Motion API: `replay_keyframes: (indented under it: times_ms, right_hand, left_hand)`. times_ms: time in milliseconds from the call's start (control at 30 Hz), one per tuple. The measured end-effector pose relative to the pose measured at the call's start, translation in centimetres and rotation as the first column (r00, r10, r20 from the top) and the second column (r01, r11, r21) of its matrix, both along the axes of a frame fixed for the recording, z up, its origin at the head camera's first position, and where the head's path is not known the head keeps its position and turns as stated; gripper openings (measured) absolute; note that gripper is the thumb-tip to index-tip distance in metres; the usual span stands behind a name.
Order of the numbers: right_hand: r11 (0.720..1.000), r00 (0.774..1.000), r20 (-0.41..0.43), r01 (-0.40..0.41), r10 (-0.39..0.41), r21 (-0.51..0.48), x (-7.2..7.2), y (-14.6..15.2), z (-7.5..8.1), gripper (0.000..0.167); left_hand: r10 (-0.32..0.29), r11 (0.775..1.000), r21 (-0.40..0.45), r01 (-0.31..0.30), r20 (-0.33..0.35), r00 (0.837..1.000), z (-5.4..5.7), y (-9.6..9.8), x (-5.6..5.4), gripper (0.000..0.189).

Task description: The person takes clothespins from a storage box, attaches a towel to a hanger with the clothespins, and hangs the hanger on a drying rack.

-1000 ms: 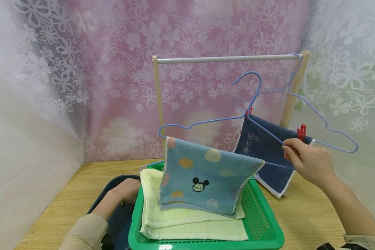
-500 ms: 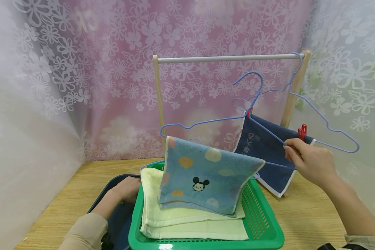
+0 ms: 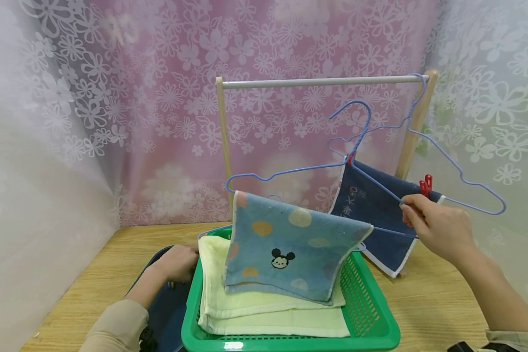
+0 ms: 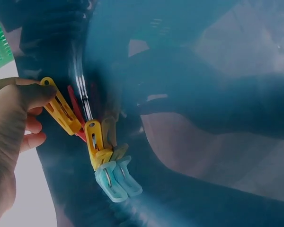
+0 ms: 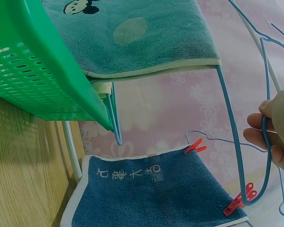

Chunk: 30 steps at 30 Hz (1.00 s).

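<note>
My right hand (image 3: 442,227) grips one arm of a blue wire hanger (image 3: 308,168), holding it tilted above the basket. Folded over its lower bar hangs a light blue spotted towel (image 3: 286,244) with a cartoon mouse face. My left hand (image 3: 180,264) is down inside a dark blue basin (image 3: 169,318). The left wrist view shows its thumb and fingers pinching a yellow clothespin (image 4: 61,109). Close by in the basin lie another yellow clothespin (image 4: 93,142), a light blue clothespin (image 4: 111,183) and a partly hidden red clothespin (image 4: 75,103).
A green basket (image 3: 380,322) with folded pale yellow towels (image 3: 277,323) stands at the front. Behind it, a drying rack (image 3: 317,82) carries a hanger with a dark blue towel (image 3: 369,190), held by red clothespins (image 3: 426,185). Another hanger's end (image 5: 116,118) sticks out of the basket.
My left hand has shifted slightly within the basin. The right hand, hanger and spotted towel have stayed almost still.
</note>
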State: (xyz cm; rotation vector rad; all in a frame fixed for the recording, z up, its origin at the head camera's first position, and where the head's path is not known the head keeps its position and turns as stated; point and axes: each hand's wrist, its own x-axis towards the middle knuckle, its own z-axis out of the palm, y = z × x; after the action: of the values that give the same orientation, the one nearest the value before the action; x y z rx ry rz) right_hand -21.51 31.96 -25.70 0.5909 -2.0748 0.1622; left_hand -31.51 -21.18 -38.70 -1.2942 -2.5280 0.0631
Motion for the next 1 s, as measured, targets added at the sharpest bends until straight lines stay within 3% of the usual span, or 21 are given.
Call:
replay_keyframes:
  times_ms: [133, 367, 533, 700, 1000]
  right_hand:
    - [1.0, 1.0, -0.001, 0.004, -0.004, -0.001, 0.1, -0.1, 0.0, 0.025]
    - [1.0, 1.0, -0.007, 0.005, -0.005, 0.005, 0.2, -0.1, 0.2, 0.016]
    - [1.0, 1.0, -0.01, 0.005, -0.005, 0.005, 0.2, -0.1, 0.3, 0.017]
    - [1.0, 1.0, -0.015, 0.008, -0.008, 0.005, 0.2, -0.1, 0.3, 0.019]
    - [1.0, 1.0, -0.013, 0.018, -0.018, -0.002, 0.1, -0.3, 0.3, 0.017]
  left_hand:
    - [0.035, 0.999, 0.012, -0.035, 0.014, 0.999, 0.4, -0.1, 0.1, 0.023]
    - [0.063, 0.997, 0.042, -0.063, 0.004, 0.998, 0.7, -0.4, 0.0, 0.032]
    - [0.053, 0.996, 0.076, -0.048, -0.07, 0.996, 1.1, -0.9, 0.0, 0.029]
    - [0.058, 0.994, 0.101, -0.044, -0.136, 0.989, 1.7, -1.4, 0.0, 0.014]
    - [0.057, 0.984, 0.177, -0.02, -0.208, 0.976, 2.7, -2.4, 0.0, 0.016]
